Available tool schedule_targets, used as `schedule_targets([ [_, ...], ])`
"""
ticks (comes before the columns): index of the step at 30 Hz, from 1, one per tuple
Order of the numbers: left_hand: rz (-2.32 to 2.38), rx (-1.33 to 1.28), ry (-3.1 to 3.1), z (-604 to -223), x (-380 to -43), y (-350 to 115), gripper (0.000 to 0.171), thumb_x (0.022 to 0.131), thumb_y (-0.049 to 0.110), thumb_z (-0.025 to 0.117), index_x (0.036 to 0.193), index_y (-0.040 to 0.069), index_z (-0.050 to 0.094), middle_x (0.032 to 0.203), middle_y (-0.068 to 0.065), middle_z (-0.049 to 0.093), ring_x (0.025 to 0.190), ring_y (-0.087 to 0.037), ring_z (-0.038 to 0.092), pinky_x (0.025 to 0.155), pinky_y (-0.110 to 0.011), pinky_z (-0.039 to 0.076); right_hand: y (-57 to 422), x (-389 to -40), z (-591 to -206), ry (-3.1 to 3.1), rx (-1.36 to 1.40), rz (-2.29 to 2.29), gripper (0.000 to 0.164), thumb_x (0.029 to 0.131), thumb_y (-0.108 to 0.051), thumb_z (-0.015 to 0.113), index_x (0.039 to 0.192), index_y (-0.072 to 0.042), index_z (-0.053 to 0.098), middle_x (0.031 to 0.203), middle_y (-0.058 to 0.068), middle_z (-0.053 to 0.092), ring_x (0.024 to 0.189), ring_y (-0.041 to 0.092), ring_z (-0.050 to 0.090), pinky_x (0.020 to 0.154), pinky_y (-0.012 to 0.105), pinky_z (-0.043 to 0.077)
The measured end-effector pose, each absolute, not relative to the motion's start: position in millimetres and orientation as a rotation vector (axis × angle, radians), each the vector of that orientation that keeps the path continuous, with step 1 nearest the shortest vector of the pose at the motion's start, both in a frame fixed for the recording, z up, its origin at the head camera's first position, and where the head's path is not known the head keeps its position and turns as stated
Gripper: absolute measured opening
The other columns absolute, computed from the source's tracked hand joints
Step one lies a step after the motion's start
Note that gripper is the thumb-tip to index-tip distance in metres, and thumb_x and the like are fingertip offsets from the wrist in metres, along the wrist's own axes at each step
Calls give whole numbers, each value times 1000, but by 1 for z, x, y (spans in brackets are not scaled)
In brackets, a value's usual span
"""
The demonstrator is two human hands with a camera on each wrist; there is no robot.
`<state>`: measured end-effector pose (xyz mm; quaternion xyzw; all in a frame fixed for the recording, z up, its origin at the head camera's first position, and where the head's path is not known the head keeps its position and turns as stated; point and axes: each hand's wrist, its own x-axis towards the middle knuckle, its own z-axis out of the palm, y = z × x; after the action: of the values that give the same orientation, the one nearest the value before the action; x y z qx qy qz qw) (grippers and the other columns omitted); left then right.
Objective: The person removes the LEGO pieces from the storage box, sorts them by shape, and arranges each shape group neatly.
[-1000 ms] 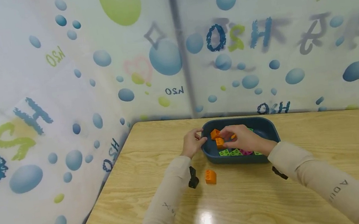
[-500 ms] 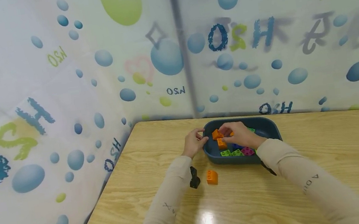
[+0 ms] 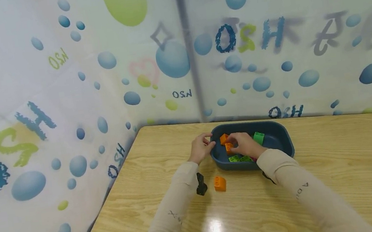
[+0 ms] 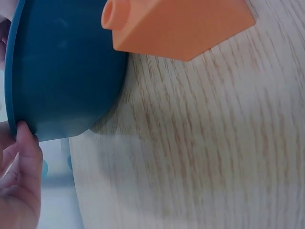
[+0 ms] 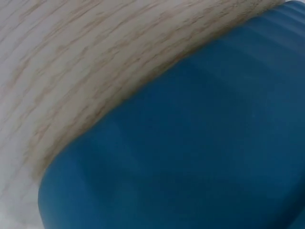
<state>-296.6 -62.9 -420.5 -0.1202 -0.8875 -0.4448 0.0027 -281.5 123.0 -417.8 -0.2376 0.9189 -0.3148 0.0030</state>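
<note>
My left hand (image 3: 200,149) pinches the left end of a dark blue plastic bin (image 3: 284,150); in the left wrist view its fingertips (image 4: 28,143) lie at the bin's rim. Inside the bin, the curled fingers of my right hand (image 3: 244,143) are right at an orange toy brick (image 3: 228,148). Whether they grip it I cannot tell. Another orange brick (image 3: 223,139) lies just behind. A green brick (image 3: 258,137) sits beyond the right hand, and lime bricks (image 3: 234,159) lie along the near wall. The right wrist view shows only the bin's outer wall (image 5: 190,143) and the tabletop.
In front of the bin on the wooden table (image 3: 347,165) stands a single orange brick (image 3: 220,183) with a sloped side. Black wrist gear (image 3: 201,184) shows beside the left sleeve. A printed curtain wall (image 3: 259,83) rises behind the table.
My right hand and forearm have shifted left and lower in the bin, uncovering the green brick and hiding a small orange piece. The left hand stays at the rim.
</note>
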Motion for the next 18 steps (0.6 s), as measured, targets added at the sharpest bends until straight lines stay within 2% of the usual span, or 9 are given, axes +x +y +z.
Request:
schedule_targets([
  [9,-1438,-379,-2769,-422,-297,-64,31,84,7,60,114,2,57,74,-8,51,51,-13,49,47,-22,48,120,-284,-426,2937,-704,-940,36,75,-8,69,107,5,59,102,17,59,88,32,54,78,43,43],
  [18,-1446,-368,-2769,-420,-297,-64,31,83,7,61,113,2,57,75,-9,52,53,-13,49,48,-22,48,119,-286,-430,2869,-653,-1000,36,77,-5,67,109,6,57,105,19,56,95,33,53,80,43,45],
])
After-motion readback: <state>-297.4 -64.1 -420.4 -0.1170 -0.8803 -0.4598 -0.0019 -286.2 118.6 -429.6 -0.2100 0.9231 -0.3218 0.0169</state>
